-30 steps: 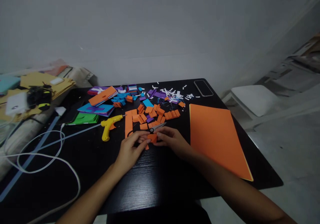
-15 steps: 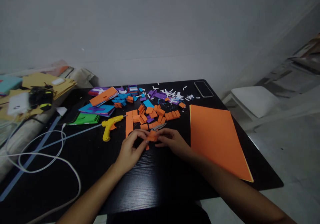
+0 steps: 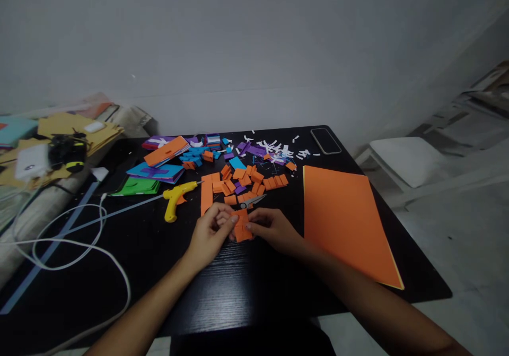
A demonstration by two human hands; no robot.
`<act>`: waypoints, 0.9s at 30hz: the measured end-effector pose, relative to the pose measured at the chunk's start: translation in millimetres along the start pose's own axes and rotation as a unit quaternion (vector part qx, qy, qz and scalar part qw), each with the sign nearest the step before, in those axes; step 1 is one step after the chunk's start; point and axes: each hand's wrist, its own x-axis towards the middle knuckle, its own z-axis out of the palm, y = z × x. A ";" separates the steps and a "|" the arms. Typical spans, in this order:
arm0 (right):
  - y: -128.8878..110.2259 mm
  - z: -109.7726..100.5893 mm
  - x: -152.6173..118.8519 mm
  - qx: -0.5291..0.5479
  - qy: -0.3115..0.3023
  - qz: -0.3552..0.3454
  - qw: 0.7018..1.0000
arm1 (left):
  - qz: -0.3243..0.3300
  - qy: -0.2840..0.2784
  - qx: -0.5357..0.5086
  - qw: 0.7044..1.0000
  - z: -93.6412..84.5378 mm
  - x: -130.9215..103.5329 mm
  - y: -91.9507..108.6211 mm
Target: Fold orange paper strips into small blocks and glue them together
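A small orange paper piece (image 3: 242,225) with creases or slits is held between both hands above the black table (image 3: 254,281). My left hand (image 3: 211,232) pinches its left side with thumb and fingers. On its right side, the fingers and thumb of my right hand (image 3: 274,229) grip it. Just beyond the hands lie scissors (image 3: 253,201), partly among several folded orange pieces (image 3: 239,174). An orange strip (image 3: 206,194) lies beyond my left hand. Left of it rests a yellow glue gun (image 3: 174,199).
Large orange sheets (image 3: 344,218) lie at the right, with a phone (image 3: 325,140) behind. Paper scraps (image 3: 274,150) and folded colored stacks (image 3: 156,171) cover the back. A white cable (image 3: 95,251) loops at the left. A white stool (image 3: 403,159) stands right of the table.
The orange piece between my hands now faces the camera more fully and reaches lower. My fingers have shifted on it, and more of the scissors shows.
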 end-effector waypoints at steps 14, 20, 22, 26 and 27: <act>-5.4 0.5 -0.4 0.046 0.034 -0.030 0.998 | 0.013 0.018 0.006 1.000 -0.4 0.3 -5.7; -4.9 -0.9 -2.3 -0.034 0.031 -0.052 0.998 | 0.032 0.002 0.069 0.997 -1.1 0.1 0.6; -2.6 -0.5 -1.8 -0.034 0.038 -0.051 0.997 | 0.038 -0.001 0.082 0.996 -1.4 -0.3 1.1; 0.5 0.6 -0.6 -0.026 0.042 -0.042 0.998 | 0.048 -0.012 0.108 0.993 -2.5 -0.6 0.3; 0.7 0.7 -0.3 -0.024 0.043 -0.041 0.998 | 0.049 -0.015 0.111 0.992 -2.8 -0.5 -0.1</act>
